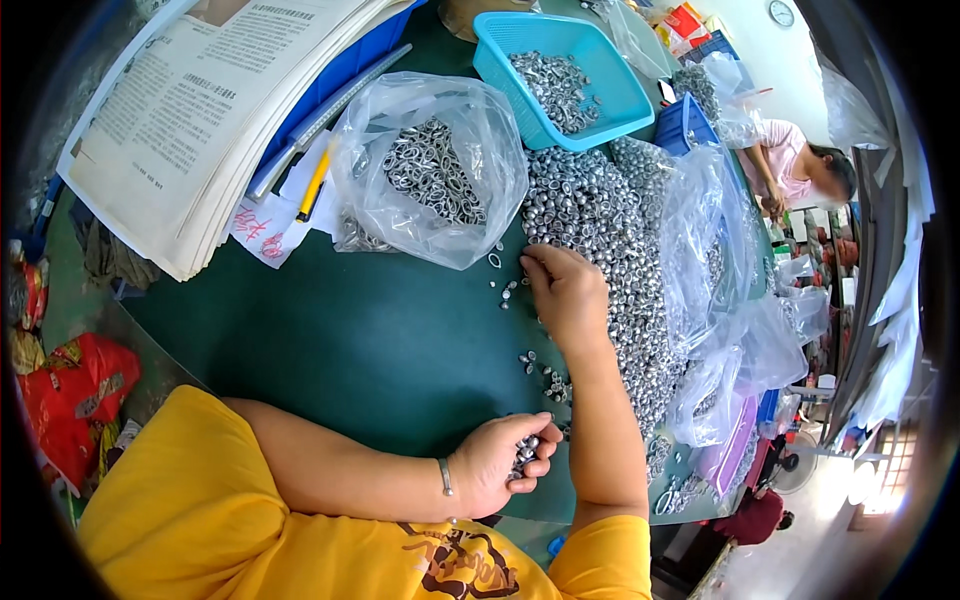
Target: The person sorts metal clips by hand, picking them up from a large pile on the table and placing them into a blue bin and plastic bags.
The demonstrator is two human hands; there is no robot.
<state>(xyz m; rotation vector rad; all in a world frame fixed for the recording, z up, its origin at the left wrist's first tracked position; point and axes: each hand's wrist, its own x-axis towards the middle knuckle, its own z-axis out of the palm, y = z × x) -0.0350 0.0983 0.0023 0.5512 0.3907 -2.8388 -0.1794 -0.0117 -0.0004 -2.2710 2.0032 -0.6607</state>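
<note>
A large heap of small shiny silver metal pieces (630, 290), rounded like beads, covers the right part of the green table (300, 330). At the heap's left edge is my right hand (572, 300), its thumb and fingers pinched together; whatever they hold is too small to make out. My left hand (495, 465) is cupped near the table's front edge, fingers curled around a handful of the metal pieces (523, 456). A few loose pieces (507, 294) are scattered left of the heap. Beyond them stands an open clear plastic bag (360, 140) with silver oval rings (432, 170) in it.
A light-blue basket (495, 70) of metal parts stands at the back. Printed sheets (190, 120) are stacked at the far left, near a yellow marker (314, 185). Crumpled clear bags (700, 250) line the heap's right side. Another person (795, 165) sits beyond the table.
</note>
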